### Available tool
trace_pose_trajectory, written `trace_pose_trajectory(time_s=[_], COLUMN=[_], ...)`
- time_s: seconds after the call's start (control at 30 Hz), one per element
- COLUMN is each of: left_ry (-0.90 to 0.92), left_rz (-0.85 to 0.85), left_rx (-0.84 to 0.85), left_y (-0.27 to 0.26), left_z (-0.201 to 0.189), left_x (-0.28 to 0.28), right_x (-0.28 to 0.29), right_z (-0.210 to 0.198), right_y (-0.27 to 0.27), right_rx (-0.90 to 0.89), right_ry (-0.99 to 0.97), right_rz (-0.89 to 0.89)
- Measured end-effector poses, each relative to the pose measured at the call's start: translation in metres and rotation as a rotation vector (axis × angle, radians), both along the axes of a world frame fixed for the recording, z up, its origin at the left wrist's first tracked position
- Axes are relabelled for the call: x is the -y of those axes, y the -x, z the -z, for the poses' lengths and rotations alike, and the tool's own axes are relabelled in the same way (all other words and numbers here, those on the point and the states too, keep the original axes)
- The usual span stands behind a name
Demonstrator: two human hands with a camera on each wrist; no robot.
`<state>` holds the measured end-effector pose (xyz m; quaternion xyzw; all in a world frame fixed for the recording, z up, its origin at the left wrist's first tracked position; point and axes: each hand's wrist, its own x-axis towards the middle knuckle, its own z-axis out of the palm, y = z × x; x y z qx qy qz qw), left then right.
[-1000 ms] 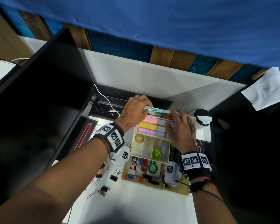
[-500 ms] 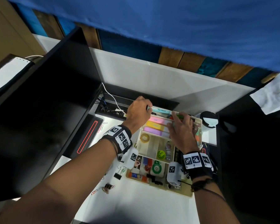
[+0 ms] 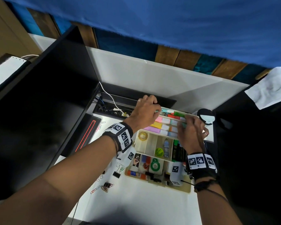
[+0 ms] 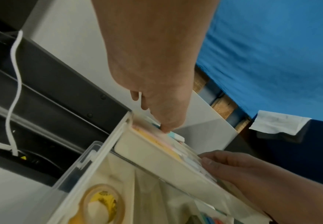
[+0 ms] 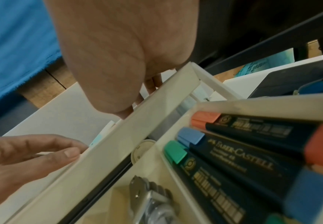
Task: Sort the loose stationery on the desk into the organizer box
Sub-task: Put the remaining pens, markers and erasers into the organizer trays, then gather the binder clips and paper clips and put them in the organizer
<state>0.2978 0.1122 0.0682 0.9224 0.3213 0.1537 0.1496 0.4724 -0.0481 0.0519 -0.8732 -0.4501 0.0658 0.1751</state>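
Note:
A cream organizer box sits on the white desk, with a lift-out tray on top. Pink, yellow and purple highlighters fill the tray's far rows. A teal highlighter lies along the far edge. My left hand is at the far left corner, its curled fingers pinching that highlighter's left end. My right hand lies over the tray's right end, with fairly straight fingers resting on the highlighters and the rim. Dark highlighters lie under the right wrist.
Loose binder clips and paper clips lie on the desk left of the box. A tape roll sits in the tray. A black cable trough runs behind the box. Black panels stand on both sides, and a round black object sits at the back right.
My left hand has lowered the teal highlighter from above the box onto the tray's far row. My right hand stays at the tray's right end.

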Motion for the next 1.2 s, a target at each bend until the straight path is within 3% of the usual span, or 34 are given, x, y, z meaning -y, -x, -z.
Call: trace_pose_trajectory(time_s=[0.3,0.57,0.8,1.07,1.2], left_ry=[-0.023,-0.034,0.270,0.269,0.267], left_rz=[0.060,-0.049,-0.160,-0.159,-0.164], left_rx=[-0.091,-0.166,-0.018,0.007,0.070], left_y=[-0.022,-0.028,-0.032,-0.026,-0.005], left_z=[-0.007,-0.006,-0.003,-0.002,-0.005], left_x=[0.008,0.013,0.017,0.014,0.009], right_x=[-0.002,-0.010,-0.022,-0.024,-0.015], right_z=[0.004,0.000,-0.017,-0.017,-0.021], right_y=[0.003,0.003,0.017,0.021,0.025], right_rx=[-0.031,-0.019,-0.009,-0.044,-0.090], right_ry=[-0.010,-0.004,0.087,0.117,0.013], right_rz=[-0.064,-0.055,-0.128,-0.129,-0.123])
